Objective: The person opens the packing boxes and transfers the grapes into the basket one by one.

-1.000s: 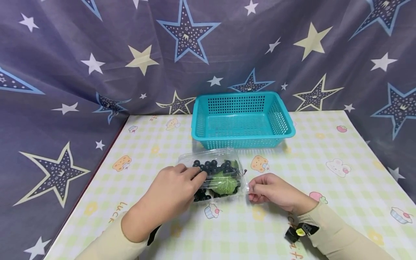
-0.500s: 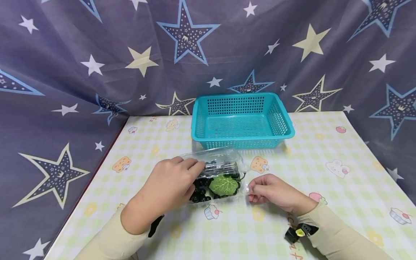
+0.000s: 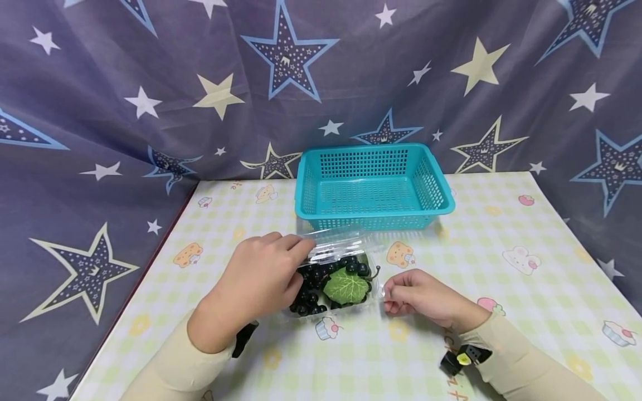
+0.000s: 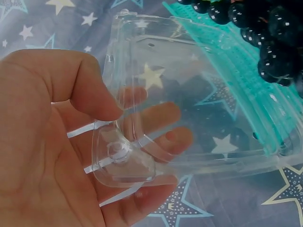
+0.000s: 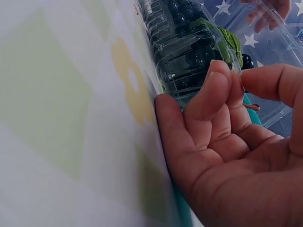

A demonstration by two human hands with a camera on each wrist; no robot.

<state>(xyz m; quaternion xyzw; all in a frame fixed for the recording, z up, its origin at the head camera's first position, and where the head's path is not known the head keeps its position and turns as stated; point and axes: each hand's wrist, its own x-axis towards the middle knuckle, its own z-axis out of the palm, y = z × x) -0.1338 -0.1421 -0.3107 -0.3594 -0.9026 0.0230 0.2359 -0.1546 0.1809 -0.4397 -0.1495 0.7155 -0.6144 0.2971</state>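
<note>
A clear plastic clamshell box [image 3: 373,306] lies on the table, holding a bunch of black grapes [image 3: 313,278] with a green leaf [image 3: 346,287] on top. Its clear lid [image 3: 333,249] is raised and tilted back. My left hand [image 3: 261,278] grips the lid's left corner; in the left wrist view the thumb lies on one side of the plastic and fingers show through it. At the box's right edge, my right hand [image 3: 421,295] pinches the rim between thumb and fingers, low against the table. A brown stem [image 5: 253,107] sticks out beside the right hand.
Behind the box stands a turquoise plastic basket [image 3: 373,213] with perforated walls and nothing inside. A checked cloth [image 3: 501,317] with cartoon prints covers the table. A dark curtain with stars [image 3: 200,128] hangs along the back and sides.
My left hand has lifted the lid up and back, away from the grapes, so they and the leaf now show uncovered. The right hand has stayed at the box's right edge.
</note>
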